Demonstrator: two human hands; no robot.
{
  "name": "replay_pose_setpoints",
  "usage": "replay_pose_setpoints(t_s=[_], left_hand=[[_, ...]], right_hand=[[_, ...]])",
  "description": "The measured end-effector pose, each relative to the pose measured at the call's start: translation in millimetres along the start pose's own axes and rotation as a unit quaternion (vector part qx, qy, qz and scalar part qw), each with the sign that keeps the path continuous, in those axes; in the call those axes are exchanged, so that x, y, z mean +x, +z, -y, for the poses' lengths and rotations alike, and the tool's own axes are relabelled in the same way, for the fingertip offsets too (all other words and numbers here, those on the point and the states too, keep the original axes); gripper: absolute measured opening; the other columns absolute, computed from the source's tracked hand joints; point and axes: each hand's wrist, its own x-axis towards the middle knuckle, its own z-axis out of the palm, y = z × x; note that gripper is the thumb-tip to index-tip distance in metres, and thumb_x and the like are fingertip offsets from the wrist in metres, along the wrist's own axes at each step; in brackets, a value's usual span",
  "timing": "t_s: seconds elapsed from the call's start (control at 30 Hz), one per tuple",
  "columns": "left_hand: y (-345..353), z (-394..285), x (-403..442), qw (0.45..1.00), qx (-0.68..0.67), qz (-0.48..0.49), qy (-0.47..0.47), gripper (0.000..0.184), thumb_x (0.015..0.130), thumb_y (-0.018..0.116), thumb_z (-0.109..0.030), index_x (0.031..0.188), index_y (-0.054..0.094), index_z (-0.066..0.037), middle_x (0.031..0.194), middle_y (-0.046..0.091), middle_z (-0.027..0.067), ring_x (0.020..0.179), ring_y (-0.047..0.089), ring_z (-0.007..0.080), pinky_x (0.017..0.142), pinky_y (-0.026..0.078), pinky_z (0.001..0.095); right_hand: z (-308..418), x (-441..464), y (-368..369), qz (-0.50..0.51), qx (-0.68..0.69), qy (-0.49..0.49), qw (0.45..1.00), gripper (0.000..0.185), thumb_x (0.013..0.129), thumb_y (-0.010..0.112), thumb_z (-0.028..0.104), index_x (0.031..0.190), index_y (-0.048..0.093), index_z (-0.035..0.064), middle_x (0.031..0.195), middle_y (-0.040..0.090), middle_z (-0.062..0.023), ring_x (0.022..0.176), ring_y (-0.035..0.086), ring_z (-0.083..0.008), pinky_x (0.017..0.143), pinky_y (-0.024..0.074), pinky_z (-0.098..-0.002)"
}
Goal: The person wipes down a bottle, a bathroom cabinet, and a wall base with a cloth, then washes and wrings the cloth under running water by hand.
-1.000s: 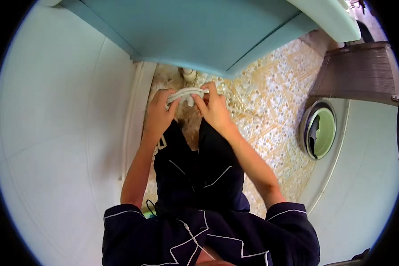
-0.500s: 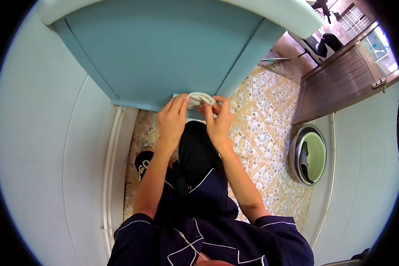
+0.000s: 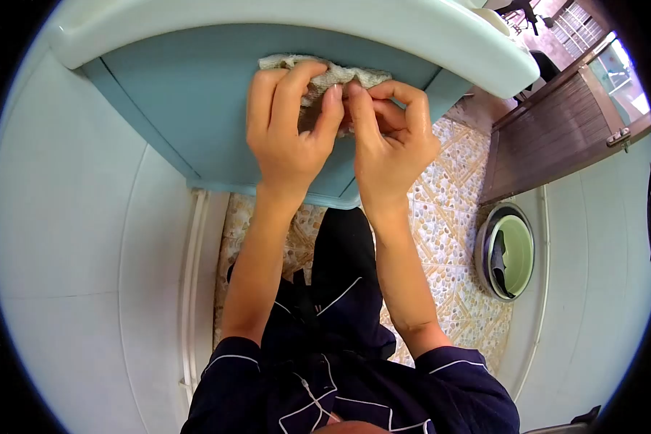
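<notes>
A crumpled whitish cloth (image 3: 325, 76) is held between both hands, in front of the blue-green cabinet panel (image 3: 188, 101) and just below the white rim above it. My left hand (image 3: 289, 119) pinches the cloth's left part with thumb and fingers. On the right part, my right hand (image 3: 394, 137) grips it with bent fingers. The thumbs nearly meet in the middle. Part of the cloth is hidden behind the fingers, and I cannot tell whether it touches the panel.
A white basin rim (image 3: 296, 20) juts out over the cabinet. On the pebble-patterned floor (image 3: 441, 282), a green basin (image 3: 517, 253) sits inside a metal one, with a dark item in it. A brown door (image 3: 542, 134) stands at the right; white pipes (image 3: 195, 282) run along the left wall.
Both hands have gone up with the cloth, from the cabinet's bottom edge to near the white rim. The cloth looks more spread and bunched. The view has shifted slightly.
</notes>
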Motion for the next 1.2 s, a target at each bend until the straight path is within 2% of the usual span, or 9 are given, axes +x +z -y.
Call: replay_pose_setpoints(t_s=[0.2, 0.27, 0.43, 0.5, 0.67, 0.87, 0.97, 1.13, 1.2], left_hand=[[-18, 31, -118, 0.992, 0.039, 0.098, -0.075, 0.023, 0.077, 0.077, -0.005, 0.098, 0.068, -0.006, 0.090, 0.058, 0.0078, 0.078, 0.058, 0.0270, 0.067, 0.048, 0.0369], [-22, 43, -155, 0.992, 0.027, 0.101, -0.072, 0.021, 0.079, 0.073, 0.002, 0.098, 0.067, -0.003, 0.090, 0.060, 0.0074, 0.075, 0.057, 0.0207, 0.062, 0.048, 0.0312], [-25, 50, -106, 0.995, 0.031, 0.074, -0.066, 0.021, 0.079, 0.073, 0.004, 0.098, 0.067, -0.002, 0.092, 0.060, 0.0080, 0.075, 0.056, 0.0202, 0.063, 0.048, 0.0305], [-29, 55, -57, 0.994, 0.112, 0.011, 0.016, 0.021, 0.080, 0.073, 0.002, 0.099, 0.067, -0.003, 0.093, 0.060, 0.0078, 0.077, 0.057, 0.0211, 0.064, 0.048, 0.0297], [-54, 79, 31, 0.997, 0.054, -0.027, 0.057, 0.025, 0.079, 0.071, 0.002, 0.102, 0.065, -0.004, 0.093, 0.061, 0.0078, 0.081, 0.056, 0.0238, 0.067, 0.048, 0.0317], [-83, 138, -128, 0.992, 0.123, -0.004, -0.040, 0.020, 0.081, 0.070, -0.001, 0.099, 0.067, -0.007, 0.095, 0.054, 0.0073, 0.081, 0.052, 0.0246, 0.069, 0.044, 0.0352], [-90, 138, -165, 0.988, 0.136, 0.025, -0.065, 0.021, 0.081, 0.067, 0.002, 0.100, 0.067, -0.007, 0.098, 0.052, 0.0075, 0.085, 0.052, 0.0250, 0.072, 0.044, 0.0357], [-102, 151, -99, 0.987, 0.134, -0.012, -0.090, 0.027, 0.081, 0.061, 0.004, 0.107, 0.065, -0.004, 0.104, 0.054, 0.0108, 0.096, 0.051, 0.0284, 0.084, 0.044, 0.0398], [-113, 159, -33, 0.987, 0.158, -0.027, -0.001, 0.028, 0.083, 0.062, 0.002, 0.110, 0.064, -0.004, 0.103, 0.057, 0.0108, 0.094, 0.052, 0.0285, 0.081, 0.046, 0.0372]], right_hand=[[-74, -98, -24, 0.045, -0.095, 0.041, 0.994, 0.014, 0.089, 0.071, 0.003, 0.096, 0.060, -0.0024, 0.078, 0.073, -0.0121, 0.074, 0.075, -0.0190, 0.061, 0.0565, -0.0270], [-96, -126, -30, 0.059, -0.110, 0.043, 0.991, 0.013, 0.089, 0.071, 0.003, 0.096, 0.061, -0.0023, 0.078, 0.073, -0.0119, 0.073, 0.075, -0.0190, 0.061, 0.0564, -0.0267], [-63, -88, -3, 0.066, -0.116, 0.024, 0.991, 0.011, 0.089, 0.071, 0.002, 0.094, 0.061, -0.0023, 0.076, 0.073, -0.0116, 0.072, 0.075, -0.0179, 0.059, 0.0557, -0.0253], [-29, -50, 22, 0.057, -0.079, -0.029, 0.995, 0.011, 0.089, 0.071, 0.000, 0.094, 0.061, -0.0023, 0.074, 0.072, -0.0123, 0.070, 0.074, -0.0163, 0.058, 0.0550, -0.0241], [-3, -16, 83, 0.047, -0.003, -0.059, 0.997, 0.011, 0.088, 0.072, 0.000, 0.093, 0.062, -0.0012, 0.074, 0.073, -0.0116, 0.067, 0.073, -0.0141, 0.057, 0.0540, -0.0227], [-83, -121, 75, 0.181, -0.135, -0.038, 0.974, 0.008, 0.090, 0.070, 0.005, 0.094, 0.064, 0.0024, 0.078, 0.073, -0.0109, 0.062, 0.072, -0.0202, 0.055, 0.0537, -0.0284], [-114, -161, 75, 0.165, -0.109, -0.011, 0.980, 0.009, 0.089, 0.071, 0.005, 0.094, 0.063, 0.0020, 0.079, 0.073, -0.0126, 0.062, 0.071, -0.0208, 0.055, 0.0534, -0.0278], [-73, -119, 120, 0.155, -0.081, -0.027, 0.984, 0.011, 0.089, 0.072, 0.004, 0.094, 0.063, -0.0009, 0.080, 0.073, -0.0142, 0.065, 0.073, -0.0209, 0.056, 0.0534, -0.0265], [-39, -85, 154, 0.126, -0.021, -0.032, 0.991, 0.011, 0.089, 0.071, 0.002, 0.094, 0.062, -0.0023, 0.080, 0.074, -0.0135, 0.070, 0.074, -0.0181, 0.058, 0.0546, -0.0251]])
